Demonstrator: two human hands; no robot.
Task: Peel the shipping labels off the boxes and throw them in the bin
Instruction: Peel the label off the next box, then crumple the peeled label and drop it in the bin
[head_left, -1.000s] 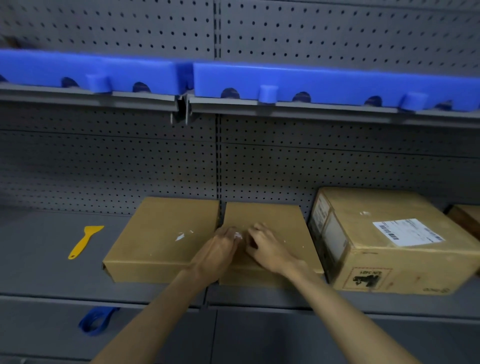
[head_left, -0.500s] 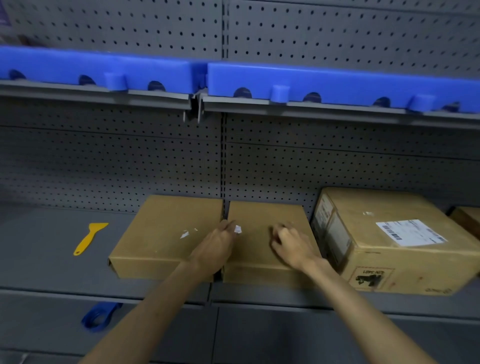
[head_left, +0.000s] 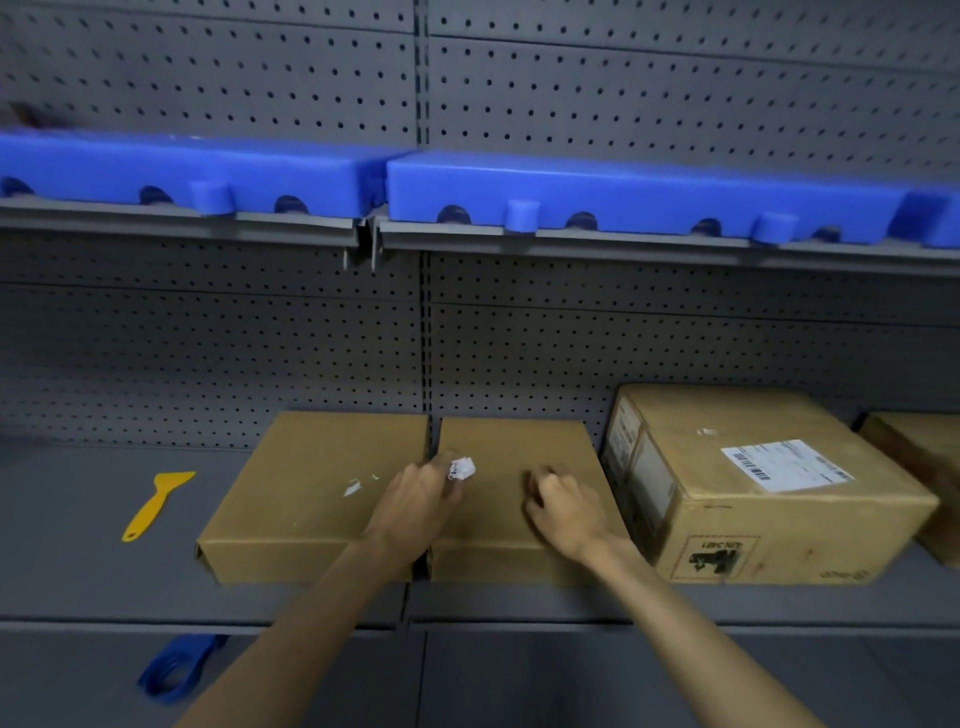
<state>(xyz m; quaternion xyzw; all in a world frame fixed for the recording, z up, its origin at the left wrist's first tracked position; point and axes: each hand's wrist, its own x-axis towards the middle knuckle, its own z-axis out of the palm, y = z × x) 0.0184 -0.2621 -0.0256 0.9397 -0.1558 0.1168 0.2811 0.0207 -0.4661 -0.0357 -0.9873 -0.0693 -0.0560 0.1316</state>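
Two flat cardboard boxes lie side by side on the grey shelf: the left box (head_left: 311, 493) with small white label scraps (head_left: 353, 487) on top, and the middle box (head_left: 511, 452). My left hand (head_left: 415, 504) pinches a crumpled white label piece (head_left: 461, 468) at the middle box's left edge. My right hand (head_left: 563, 506) rests on the middle box with fingers curled against its top. A bigger box (head_left: 769, 514) to the right carries an intact white shipping label (head_left: 784, 463).
A yellow plastic scraper (head_left: 156, 504) lies on the shelf (head_left: 78, 545) at left. A blue strap (head_left: 176, 667) hangs below the shelf edge. Another box (head_left: 919, 457) shows at the far right. Blue pallets (head_left: 623, 197) sit on the upper shelf. No bin is in view.
My hands have drawn apart: the right one slid rightward across the middle box, while the left stayed at the box's left edge with the crumpled label piece now plainly visible.
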